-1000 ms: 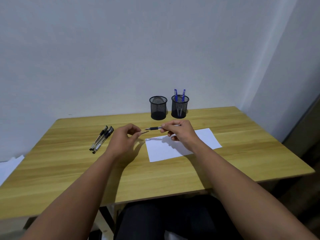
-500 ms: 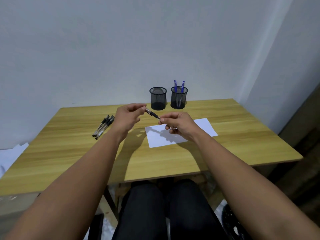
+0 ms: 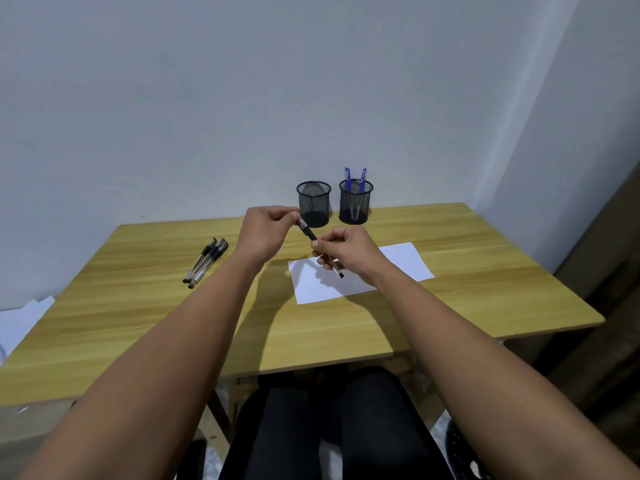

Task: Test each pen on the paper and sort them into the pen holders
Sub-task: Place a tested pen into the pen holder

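I hold a black pen (image 3: 309, 233) slanted in the air above the white paper (image 3: 398, 265). My left hand (image 3: 266, 233) pinches its upper end, close to the empty black mesh holder (image 3: 313, 204). My right hand (image 3: 349, 251) grips the lower part of the barrel, and the pen's lower end sticks out below my fingers over the paper. I cannot tell whether the cap is fully on. The right mesh holder (image 3: 356, 206) contains two blue pens (image 3: 362, 176). Several black pens (image 3: 206, 259) lie together on the left of the wooden table (image 3: 138, 306).
Both holders stand at the table's back edge against the grey wall. Loose white sheets (image 3: 20, 317) lie off the table's left side. My legs are under the front edge of the table.
A second ago my left hand held a small dark piece apart from the pen. It has since come up to the pen's end, and the pen has tilted from level to slanted.
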Demonstrator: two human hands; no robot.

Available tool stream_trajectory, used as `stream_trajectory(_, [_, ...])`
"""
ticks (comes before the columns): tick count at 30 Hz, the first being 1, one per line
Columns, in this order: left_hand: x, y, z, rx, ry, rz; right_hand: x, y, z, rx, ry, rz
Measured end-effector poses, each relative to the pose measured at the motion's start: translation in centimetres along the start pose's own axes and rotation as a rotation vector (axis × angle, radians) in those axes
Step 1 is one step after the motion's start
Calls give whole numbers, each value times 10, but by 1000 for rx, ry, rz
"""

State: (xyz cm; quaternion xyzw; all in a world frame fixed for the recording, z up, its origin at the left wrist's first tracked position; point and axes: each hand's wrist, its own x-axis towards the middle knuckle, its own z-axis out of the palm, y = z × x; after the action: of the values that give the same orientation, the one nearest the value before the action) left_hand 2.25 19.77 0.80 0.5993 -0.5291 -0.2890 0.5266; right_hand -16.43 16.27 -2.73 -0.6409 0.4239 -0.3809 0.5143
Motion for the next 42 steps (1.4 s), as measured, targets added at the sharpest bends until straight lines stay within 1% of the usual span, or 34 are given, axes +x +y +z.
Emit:
stream_trajectory(2, [14, 3, 0, 22, -16, 5, 15, -9, -7, -159, 17, -26])
stream_trajectory(4, [29, 2, 0, 23, 16, -8, 36, -21, -18, -250, 102, -56])
stream_trajectory(6, [44, -3, 2, 55, 41, -16, 61, -32, -31, -265, 202, -78])
stream_trajectory(9, [69, -19, 12, 130, 12, -33, 100, -50, -46, -279, 314, -126])
stream_trajectory(14, [121, -53, 38, 249, -36, -47, 161, -67, -53, -302, 410, -242])
stream_trajectory(17, [150, -71, 55, 267, -52, -50, 194, -62, -47, -375, 421, -249])
stream_trajectory(22, [174, -87, 74, 253, -22, -25, 227, -39, -31, -578, 391, -155])
stream_trajectory(26, [178, -94, 78, 288, 4, 36, 236, -21, -22, -718, 349, -70])
stream_trajectory(29, [175, -91, 79, 302, 8, 42, 235, -13, -17, -802, 332, -39])
stream_trajectory(33, [167, -82, 74, 317, -35, 18, 224, -19, -16, -818, 335, -50])
stream_trajectory(36, [156, -75, 58, 372, -24, -20, 209, -35, -16, -801, 361, -73])
stream_trajectory(39, [139, -61, 25, 438, -2, -16, 191, -52, -9, -773, 361, -103])
stream_trajectory(42, [122, -53, -15, 519, 34, -4, 169, -62, 9, -744, 304, -131])
